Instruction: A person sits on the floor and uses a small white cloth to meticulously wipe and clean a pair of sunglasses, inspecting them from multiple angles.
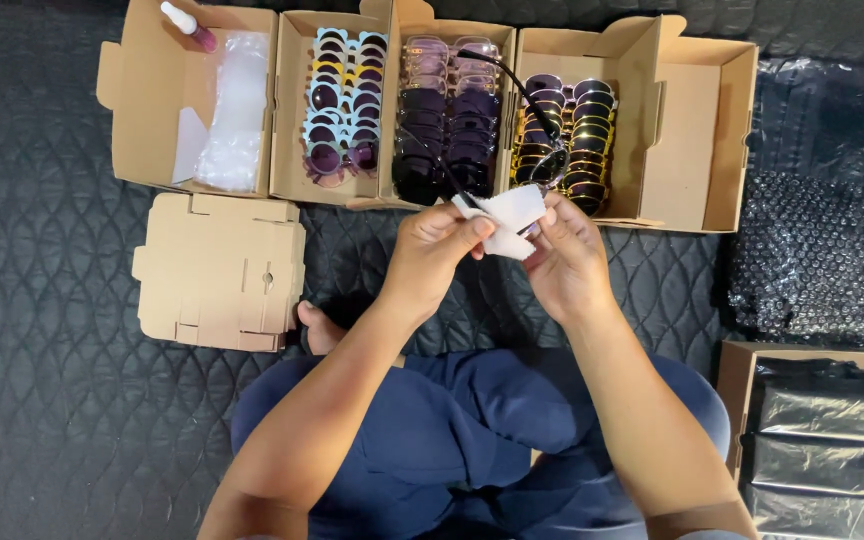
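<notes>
My left hand (pixel 430 252) and my right hand (pixel 564 258) meet in front of me over a black quilted mat. Together they pinch a white cloth (pixel 504 216) wrapped around a pair of glasses (pixel 537 140), whose thin dark temples stick up and away over the boxes. The lens part is mostly hidden by the cloth and my fingers. Right behind my hands stand open cardboard boxes packed with rows of sunglasses: blue and purple frames (pixel 342 100), dark ones (pixel 447 120), gold-rimmed ones (pixel 577 130).
A box at far left (pixel 142 100) holds clear bags and a small spray bottle (pixel 188 24). An empty box (pixel 692 140) stands far right. A flat folded carton (pixel 220 270) lies left. Bubble wrap (pixel 822 240) and a box of black packets (pixel 822 440) lie right. My crossed legs (pixel 462 430) are below.
</notes>
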